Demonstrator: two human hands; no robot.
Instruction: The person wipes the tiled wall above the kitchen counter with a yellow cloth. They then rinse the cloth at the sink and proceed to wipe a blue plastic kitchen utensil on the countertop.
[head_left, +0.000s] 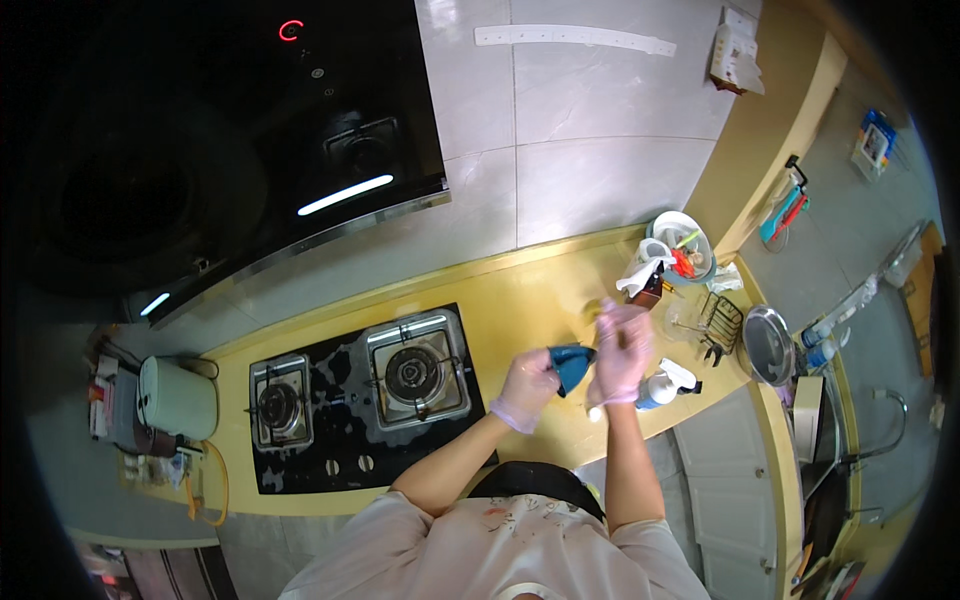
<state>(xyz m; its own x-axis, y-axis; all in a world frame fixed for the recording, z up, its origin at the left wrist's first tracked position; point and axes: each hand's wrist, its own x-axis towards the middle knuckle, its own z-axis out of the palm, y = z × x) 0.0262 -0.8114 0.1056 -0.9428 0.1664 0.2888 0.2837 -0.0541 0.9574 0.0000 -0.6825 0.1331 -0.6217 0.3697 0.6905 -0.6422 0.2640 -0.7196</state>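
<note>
Both of my hands wear thin, clear pinkish gloves over the yellow countertop (536, 300), right of the gas hob (341, 382). My left hand (529, 379) grips a small dark blue, cup-shaped object (572, 367) by its left side. Close to that object's right side is my right hand (625, 345), raised and blurred by motion. A blurred yellowish thing (592, 308) shows at its fingertips; I cannot tell whether the fingers hold it. Just right of the right wrist stands a white spray bottle (661, 386).
Toward the back right corner are a basin (681, 232) of utensils, a dark brown bottle (646, 291) and a black wire rack (722, 319). A round metal pan (769, 345) sits farther right. The black range hood (225, 150) overhangs the hob. A pale green bin (178, 397) stands left.
</note>
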